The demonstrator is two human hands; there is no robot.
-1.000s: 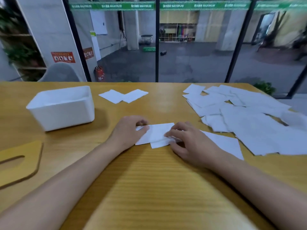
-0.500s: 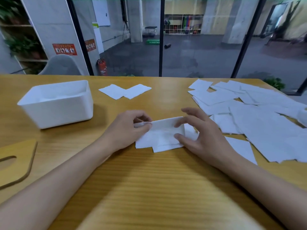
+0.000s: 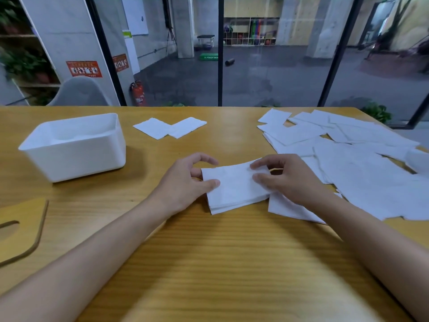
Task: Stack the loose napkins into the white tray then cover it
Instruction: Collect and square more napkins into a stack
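A person's left hand (image 3: 183, 182) and right hand (image 3: 290, 180) hold a small stack of napkins (image 3: 234, 187) at the middle of a wooden table (image 3: 209, 263). The left thumb lies on top of the stack's left end with the fingers curled behind it, pinching that end. The right thumb and forefinger pinch the opposite end. The stack's long axis runs roughly from 9 o'clock to 3 o'clock, with its right end turned a little toward the far edge of the table. Whether its near edge rests on the wood or is just clear of it cannot be told.

A single napkin (image 3: 290, 210) lies flat under the right wrist, just beside the stack at 4 o'clock. From 1 o'clock round to 3 o'clock, a wide spread of loose napkins (image 3: 348, 159) overlaps across the table's right side. Two more napkins (image 3: 169, 127) lie corner to corner at 11 o'clock.

The white tray (image 3: 76, 156) stands upright at 10 o'clock, well apart from the hands, uncovered, one long side facing the person. At 8 o'clock the wooden lid (image 3: 23, 228) lies flat, partly cut off by the left edge of the view, with a slot cut into it.
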